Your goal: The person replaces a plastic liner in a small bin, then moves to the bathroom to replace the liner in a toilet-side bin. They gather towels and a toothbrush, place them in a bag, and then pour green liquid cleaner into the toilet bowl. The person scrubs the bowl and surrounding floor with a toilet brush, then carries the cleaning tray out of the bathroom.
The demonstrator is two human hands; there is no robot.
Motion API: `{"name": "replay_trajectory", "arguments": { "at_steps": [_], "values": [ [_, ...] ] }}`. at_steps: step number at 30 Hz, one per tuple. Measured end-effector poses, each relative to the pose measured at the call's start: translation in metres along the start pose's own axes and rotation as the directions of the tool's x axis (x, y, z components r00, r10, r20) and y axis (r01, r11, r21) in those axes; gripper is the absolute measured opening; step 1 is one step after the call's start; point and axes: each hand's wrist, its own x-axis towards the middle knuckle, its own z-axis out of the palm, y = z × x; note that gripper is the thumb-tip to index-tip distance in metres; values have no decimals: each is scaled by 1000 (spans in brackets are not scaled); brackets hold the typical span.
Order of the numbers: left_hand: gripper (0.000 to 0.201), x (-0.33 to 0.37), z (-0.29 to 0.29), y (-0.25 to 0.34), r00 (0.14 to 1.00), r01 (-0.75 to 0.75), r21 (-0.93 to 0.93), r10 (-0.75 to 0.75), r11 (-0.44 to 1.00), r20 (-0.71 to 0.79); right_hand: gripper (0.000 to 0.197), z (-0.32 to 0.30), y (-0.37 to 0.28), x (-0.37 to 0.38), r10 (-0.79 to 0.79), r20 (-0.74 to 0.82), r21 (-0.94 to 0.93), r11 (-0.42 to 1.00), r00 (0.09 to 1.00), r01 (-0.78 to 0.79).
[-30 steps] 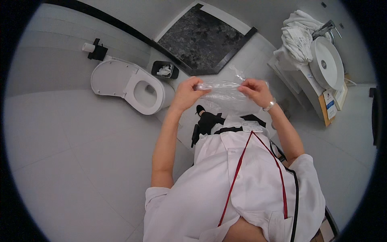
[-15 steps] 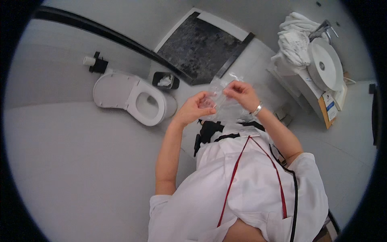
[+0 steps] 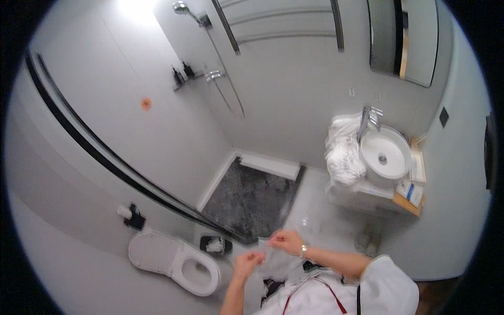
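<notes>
A thin clear plastic bag (image 3: 276, 261) hangs between my two hands, low in the middle of the view. My left hand (image 3: 247, 265) is closed, its fingertips pinching the left side of the plastic. A little higher, my right hand (image 3: 290, 243), with a metal band at the wrist, grips the upper edge. The bag's lower part is hard to make out against my white clothing. Left of my hands is a small black waste bin (image 3: 228, 247) with white crumpled material inside.
A white toilet (image 3: 173, 260) stands at the left below a paper holder (image 3: 135, 217). Ahead lies a dark shower floor (image 3: 252, 194) with a raised edge. At the right, a round basin (image 3: 388, 155) and a heap of white towels (image 3: 344, 152) share a counter.
The view has tilted up, bringing the shower, towel rack and mirror into sight, so my hands appear lower. My left fingers have drawn together on the plastic; the right hand still grips it.
</notes>
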Motion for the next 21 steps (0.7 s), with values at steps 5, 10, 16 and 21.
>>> {"name": "replay_trajectory", "arguments": {
  "at_steps": [5, 10, 16, 21],
  "values": [
    [21, 11, 2, -5, 986, -102, 139, 119, 985, -118, 18, 4, 3, 9, -63, 135, 175, 984, 989, 39],
    [16, 18, -7, -14, 999, 24, -96, -21, 995, 30, 11, 1, 1, 16, -103, 149, 29, 995, 983, 100],
    [12, 22, -7, -22, 966, -211, -163, 181, 964, -183, 34, 1, -5, 3, -426, -212, 3, 900, 880, 436],
    [10, 26, 3, -38, 994, -104, -581, 94, 807, -46, 39, 17, -2, -13, -197, -7, 119, 973, 980, 197]
  ]
}}
